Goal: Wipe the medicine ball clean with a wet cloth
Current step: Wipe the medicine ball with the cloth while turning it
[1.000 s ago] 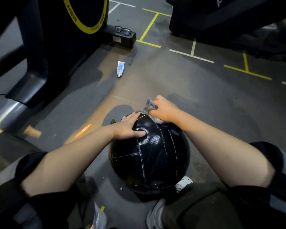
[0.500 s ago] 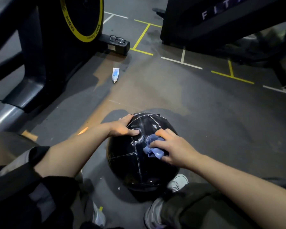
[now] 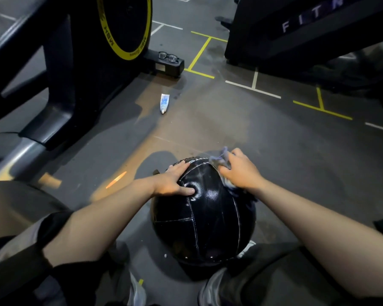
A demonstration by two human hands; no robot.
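1. Where the left hand [image 3: 175, 181] lies, it is flat on the upper left face of the medicine ball [image 3: 205, 219], fingers extended toward the far side and thumb spread across a seam; it grasps nothing and presses only, bracing the ball.
2. Medicine ball: black, stitched panels with a glossy, seemingly damp sheen; it rests on the floor [image 3: 274, 151] between the person's shoes, near and centre in the scene; judged heavy and unlikely to roll under light pressure, yet round and probably slick where wet; the casing dimples slightly under the left thumb, so judged firm but yielding; best controlled by a flat palm on top or two hands low on opposite sides, not by a pinch.
3. Cloth [image 3: 222, 160]: bluish, bunched, soft; it sits on the ball's far right shoulder, partly beneath the right hand, with a tail trailing down the ball's right side.
4. Right hand [image 3: 241, 171]: fingers curled over the cloth, gripping it against the ball's upper right surface; it lies just right of the left hand, the two apart.
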